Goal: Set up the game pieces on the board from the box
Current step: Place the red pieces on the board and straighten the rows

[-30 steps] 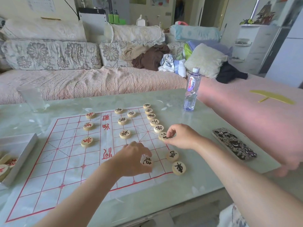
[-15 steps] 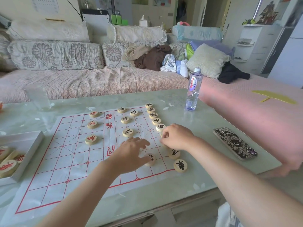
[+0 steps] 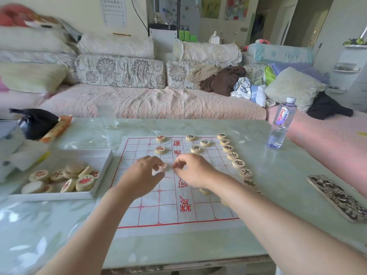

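Note:
A white paper board [image 3: 151, 213] with red grid lines lies on the table. Black-lettered wooden discs [image 3: 232, 155] run down its right edge, with a few more [image 3: 195, 149] inside the grid. Two red-lettered discs [image 3: 160, 150] stand at the far left of the grid. My left hand [image 3: 142, 176] pinches a third red disc [image 3: 164, 167] near the board's middle. My right hand [image 3: 193, 171] hovers just right of that disc, fingers curled; I cannot make out whether it holds anything. A white box [image 3: 101, 173] at the left holds several red discs [image 3: 84, 181].
A water bottle [image 3: 281, 124] stands at the table's far right. A patterned phone [image 3: 341, 197] lies near the right edge. A clear glass [image 3: 108, 118] and a black bag [image 3: 37, 123] sit at the back left. A sofa [image 3: 158, 104] runs behind the table.
Both hands have moved left from the black discs at the board's right edge to its middle. The view has swung left, bringing the box fully into sight.

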The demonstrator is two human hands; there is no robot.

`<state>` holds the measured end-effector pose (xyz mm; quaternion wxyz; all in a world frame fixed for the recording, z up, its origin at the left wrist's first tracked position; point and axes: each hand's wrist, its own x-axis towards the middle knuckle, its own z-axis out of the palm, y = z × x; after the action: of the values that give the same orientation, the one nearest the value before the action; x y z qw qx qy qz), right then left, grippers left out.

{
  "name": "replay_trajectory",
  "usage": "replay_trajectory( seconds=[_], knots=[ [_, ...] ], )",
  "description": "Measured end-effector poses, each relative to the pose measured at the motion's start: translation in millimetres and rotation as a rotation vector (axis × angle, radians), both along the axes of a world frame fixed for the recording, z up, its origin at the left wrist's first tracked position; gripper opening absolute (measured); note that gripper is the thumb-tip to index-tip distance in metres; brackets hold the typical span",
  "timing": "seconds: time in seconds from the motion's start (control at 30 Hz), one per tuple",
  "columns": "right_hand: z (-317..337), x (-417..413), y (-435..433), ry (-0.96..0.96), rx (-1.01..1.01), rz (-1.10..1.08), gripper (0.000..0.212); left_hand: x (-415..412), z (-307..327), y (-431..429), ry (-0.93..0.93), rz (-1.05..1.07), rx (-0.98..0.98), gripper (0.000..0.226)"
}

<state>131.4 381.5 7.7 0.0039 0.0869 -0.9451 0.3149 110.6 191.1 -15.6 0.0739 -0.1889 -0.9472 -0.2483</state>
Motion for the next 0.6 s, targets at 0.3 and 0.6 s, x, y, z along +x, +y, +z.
replay_trajectory(
  seconds=[0.3,0.6],
  knots=[
    [-13,-47,-141,0.006,0.031,0.209,0.020,-19,5,-129,0.005,0.303,-0.019,0.026],
    [-10,-92,-251,-0.007,0.269,0.303,0.033,-21,-5,-250,-0.035,0.584,-0.137,0.037]
  ],
)
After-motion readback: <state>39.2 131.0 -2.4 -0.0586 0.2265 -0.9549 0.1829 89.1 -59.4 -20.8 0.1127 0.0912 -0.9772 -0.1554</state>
